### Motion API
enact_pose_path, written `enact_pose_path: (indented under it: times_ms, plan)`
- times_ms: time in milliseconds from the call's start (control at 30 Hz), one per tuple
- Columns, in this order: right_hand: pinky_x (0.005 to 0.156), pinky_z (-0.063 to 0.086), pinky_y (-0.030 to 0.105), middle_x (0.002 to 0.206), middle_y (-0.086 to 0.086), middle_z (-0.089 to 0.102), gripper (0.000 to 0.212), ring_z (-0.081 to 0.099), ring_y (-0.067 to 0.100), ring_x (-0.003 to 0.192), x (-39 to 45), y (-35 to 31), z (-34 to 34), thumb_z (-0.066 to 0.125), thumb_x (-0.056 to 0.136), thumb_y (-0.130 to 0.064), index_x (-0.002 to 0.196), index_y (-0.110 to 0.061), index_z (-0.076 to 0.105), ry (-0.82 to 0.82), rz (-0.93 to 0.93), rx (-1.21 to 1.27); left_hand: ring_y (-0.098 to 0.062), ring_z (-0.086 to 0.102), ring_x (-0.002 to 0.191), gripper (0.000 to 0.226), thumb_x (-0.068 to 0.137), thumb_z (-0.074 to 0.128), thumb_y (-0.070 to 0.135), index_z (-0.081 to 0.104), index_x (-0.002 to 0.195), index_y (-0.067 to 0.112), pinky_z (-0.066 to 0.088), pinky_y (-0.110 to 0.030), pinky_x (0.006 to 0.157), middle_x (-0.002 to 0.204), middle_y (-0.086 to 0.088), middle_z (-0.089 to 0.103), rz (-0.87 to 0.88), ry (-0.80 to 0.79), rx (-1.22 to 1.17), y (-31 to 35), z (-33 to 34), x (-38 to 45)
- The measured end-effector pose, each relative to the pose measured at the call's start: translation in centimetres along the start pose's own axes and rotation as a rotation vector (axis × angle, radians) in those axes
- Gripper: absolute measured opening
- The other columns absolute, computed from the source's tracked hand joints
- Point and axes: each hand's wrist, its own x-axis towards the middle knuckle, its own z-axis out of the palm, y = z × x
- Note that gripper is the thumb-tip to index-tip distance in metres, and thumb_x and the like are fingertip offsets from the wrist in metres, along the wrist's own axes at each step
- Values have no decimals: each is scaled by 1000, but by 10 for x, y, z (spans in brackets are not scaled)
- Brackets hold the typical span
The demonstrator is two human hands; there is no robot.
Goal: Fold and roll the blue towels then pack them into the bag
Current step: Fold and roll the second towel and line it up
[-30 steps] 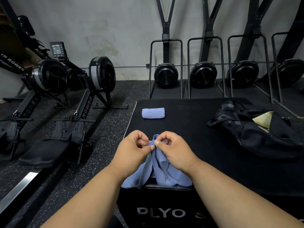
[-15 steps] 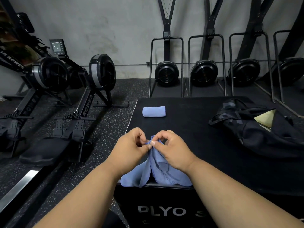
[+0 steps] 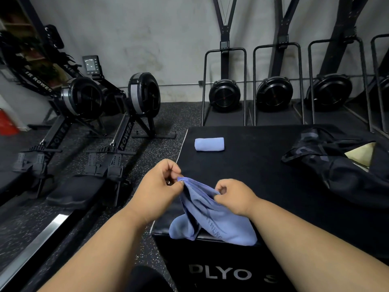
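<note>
hands: left (image 3: 160,184), right (image 3: 233,194) pinch blue towel (image 3: 212,220) | surface: black plyo box (image 3: 263,163) | room: rowers (image 3: 117,123), speckled floor (image 3: 166,123)

bag (image 3: 345,171) cut by right edge, towel (image 3: 212,220) lettering blurred

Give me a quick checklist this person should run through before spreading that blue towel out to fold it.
1. Left hand pinches a corner of the loose towel: ok.
2. Right hand pinches its top edge: ok.
3. Towel flat: not ok, bunched and hanging over the plyo box edge.
4. Rolled towel clear of the folding space: ok.
5. Black bag open: ok.
6. Room inside bag: cannot tell.
</note>
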Motion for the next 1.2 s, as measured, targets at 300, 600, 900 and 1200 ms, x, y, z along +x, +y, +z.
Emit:
enact_pose_path:
  times_ms: [300,600,900,1200]
  plan:
    - [60,45,34,92,-3,60,10,60,20,76,11,29,-21,66,78,-24,80,-24,56,150,93,-157,-10,54,74,25,90,66,1,55,91,24,47,-28,73,86,0,65,24,78,-29,-7,-6,7]
    - [67,54,33,65,-4,68,16,62,16,57,6,64,-37,75,78,-30,87,-24,63,156,226,46,-16,59,83,19,80,58,6,50,88,22,48,-40,82,99,-15,68,7,172,-210,-2,-18,22]
    - [94,43,31,112,-8,58,30,58,17,102,12,29,1,50,91,-20,92,-39,73,-217,79,-188,-16,56,83,18,78,60,11,53,88,24,46,-38,79,105,-26,61,-1,154,-170,-3,-21,14]
    - [90,45,38,98,-6,60,9,57,24,95,6,58,-22,58,76,-32,68,-29,57,-247,232,-386,-8,47,66,27,86,60,1,54,90,27,39,-31,65,92,-4,59,-36,205,-180,-19,-27,16]
